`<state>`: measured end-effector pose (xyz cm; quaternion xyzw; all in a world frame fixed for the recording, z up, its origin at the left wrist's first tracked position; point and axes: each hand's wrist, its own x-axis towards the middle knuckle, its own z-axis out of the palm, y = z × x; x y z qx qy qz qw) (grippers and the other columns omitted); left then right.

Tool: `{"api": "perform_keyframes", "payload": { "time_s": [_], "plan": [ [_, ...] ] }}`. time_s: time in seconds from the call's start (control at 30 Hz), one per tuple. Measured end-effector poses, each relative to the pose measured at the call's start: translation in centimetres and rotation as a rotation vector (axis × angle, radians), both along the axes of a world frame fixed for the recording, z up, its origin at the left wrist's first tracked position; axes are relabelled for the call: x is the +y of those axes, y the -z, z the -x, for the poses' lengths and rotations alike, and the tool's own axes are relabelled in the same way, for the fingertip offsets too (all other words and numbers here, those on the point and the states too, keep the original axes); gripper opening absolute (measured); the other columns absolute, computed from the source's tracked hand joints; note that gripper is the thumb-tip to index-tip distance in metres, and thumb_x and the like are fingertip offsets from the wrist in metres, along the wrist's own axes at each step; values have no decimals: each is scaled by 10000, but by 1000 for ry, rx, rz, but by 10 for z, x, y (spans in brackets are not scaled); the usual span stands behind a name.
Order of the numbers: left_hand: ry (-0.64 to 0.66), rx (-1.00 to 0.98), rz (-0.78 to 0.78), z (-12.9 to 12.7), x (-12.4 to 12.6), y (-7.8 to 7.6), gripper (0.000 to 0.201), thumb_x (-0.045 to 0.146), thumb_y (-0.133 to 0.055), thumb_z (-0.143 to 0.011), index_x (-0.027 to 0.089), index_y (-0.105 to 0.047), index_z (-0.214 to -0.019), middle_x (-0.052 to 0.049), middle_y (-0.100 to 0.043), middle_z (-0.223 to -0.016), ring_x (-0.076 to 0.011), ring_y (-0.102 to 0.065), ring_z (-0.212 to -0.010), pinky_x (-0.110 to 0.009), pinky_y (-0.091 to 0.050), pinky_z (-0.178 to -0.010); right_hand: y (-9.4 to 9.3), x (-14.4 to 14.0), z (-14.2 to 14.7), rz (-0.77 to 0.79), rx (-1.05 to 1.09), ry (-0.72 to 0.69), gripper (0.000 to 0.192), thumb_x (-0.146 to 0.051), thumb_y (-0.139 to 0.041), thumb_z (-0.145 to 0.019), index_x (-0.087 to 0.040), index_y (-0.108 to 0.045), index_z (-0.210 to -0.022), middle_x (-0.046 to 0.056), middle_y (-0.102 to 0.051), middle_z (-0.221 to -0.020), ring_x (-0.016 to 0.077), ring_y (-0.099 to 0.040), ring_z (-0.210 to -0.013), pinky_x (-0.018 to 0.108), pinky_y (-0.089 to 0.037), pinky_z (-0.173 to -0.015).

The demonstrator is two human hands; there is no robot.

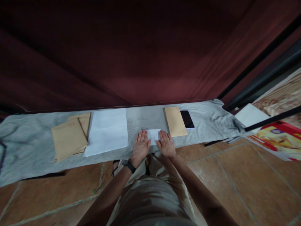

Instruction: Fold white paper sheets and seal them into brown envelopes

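At the left of the frame, brown envelopes (pixel 69 138) lie loosely overlapped on a bench (pixel 25 141) draped in grey cloth. Just beside them, left of centre, large white sheets (pixel 108 131) lie flat and uncreased as far as can be seen; how many there are cannot be told.

At lower centre, a person wearing a dark watch (pixel 129 166) on the left wrist leans over the near edge of the bench. The left hand (pixel 141 143) rests palm down on the left end of a small white paper (pixel 153 137), its fingers close together and outstretched; the right hand (pixel 166 143) lies likewise on the right end. Neither grip is clamped on anything: both press flat, with the middle of the paper showing between them.

Right of centre, a neat pile of brown envelopes (pixel 176 122) sits near the right hand, partly over a dark phone or tablet (pixel 187 119). At the far right, beyond the bench's end, is a red-and-yellow printed board (pixel 277 139).

The work appears partway along: the small paper looks folded down and in the midst of being flattened, while the large sheets remain to be handled. Whether any envelope is filled cannot be told.
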<state>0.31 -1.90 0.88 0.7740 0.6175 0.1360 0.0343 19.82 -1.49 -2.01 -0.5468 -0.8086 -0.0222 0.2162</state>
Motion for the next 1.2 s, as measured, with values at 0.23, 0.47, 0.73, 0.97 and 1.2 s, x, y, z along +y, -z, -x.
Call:
{"api": "perform_keyframes", "payload": {
  "time_s": [0.23, 0.47, 0.73, 0.97, 1.2],
  "plan": [
    [-22, -4, -7, -6, 7, 8, 621, 364, -325, -1034, 37, -367, -1561, -205, -344, -1635, -293, -267, -1558, -525, -253, -1261, 0, -1, 0, 35, -17, 4, 609, -401, -407, -1075, -78, -344, -1587, 199, -451, -1582, 312, -413, -1475, 517, -303, -1218],
    [-37, -4, -5, -1, 4, 6, 627, 358, -324, -1027, 27, -374, -1557, -203, -350, -1634, -292, -272, -1557, -520, -250, -1264, -14, 6, 12, 102, 1, 37, 550, -352, -427, -1060, -41, -471, -1512, 215, -496, -1543, 333, -431, -1462, 547, -274, -1230],
    [-17, 28, 31, 2, 5, 4, 591, 224, -289, -1002, 35, -390, -1553, -175, -364, -1638, -274, -273, -1557, -493, -241, -1273, -25, 22, 54, 180, 15, -124, 473, -278, -375, -1076, -108, -515, -1495, 155, -501, -1556, 246, -446, -1462, 463, -328, -1226],
    [-33, 4, 22, 3, 6, 8, 600, 268, -302, -1012, 51, -370, -1567, -168, -353, -1644, -269, -250, -1565, -493, -235, -1274, -19, 21, 46, 141, -17, -101, 481, -318, -393, -1084, -151, -478, -1526, 134, -445, -1599, 244, -418, -1482, 474, -297, -1236],
    [-79, -38, -23, 3, 2, 9, 620, 271, -337, -995, 61, -346, -1578, -167, -353, -1646, -283, -241, -1568, -519, -260, -1262, -11, 18, 33, 120, -20, -35, 556, -387, -425, -1074, -107, -424, -1555, 164, -418, -1609, 275, -366, -1511, 483, -276, -1240]
  ]
}}
